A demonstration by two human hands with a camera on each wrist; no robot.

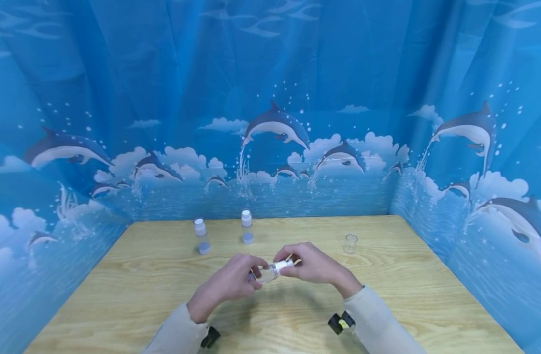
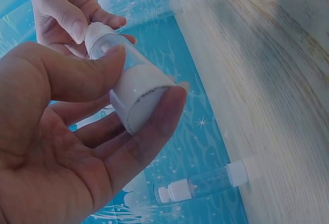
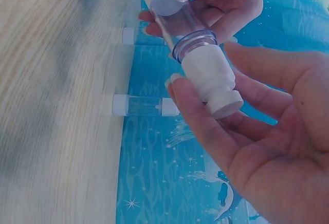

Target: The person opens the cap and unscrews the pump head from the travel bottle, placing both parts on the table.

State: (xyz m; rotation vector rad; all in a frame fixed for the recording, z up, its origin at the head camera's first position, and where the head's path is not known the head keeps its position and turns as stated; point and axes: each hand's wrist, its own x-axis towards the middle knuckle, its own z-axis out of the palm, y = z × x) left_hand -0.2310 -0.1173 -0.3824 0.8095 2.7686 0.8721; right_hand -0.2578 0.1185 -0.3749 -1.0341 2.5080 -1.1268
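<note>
Grip: my left hand (image 1: 232, 280) holds the bottle (image 1: 267, 275) by its base, my right hand (image 1: 314, 264) its white top (image 1: 282, 266).
Side table edges (image 1: 448, 275): well apart from me.
Bottle axis: slanting, top rightward.

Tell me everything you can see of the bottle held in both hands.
The bottle has a clear, plastic-looking cylindrical body, a white base and a stepped white top. It is tilted above the table. The left hand grips the base end; the right hand holds the top. Whether the top is fully fastened, I can't tell.

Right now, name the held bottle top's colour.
The top is white, clearest in the right wrist view.
</note>
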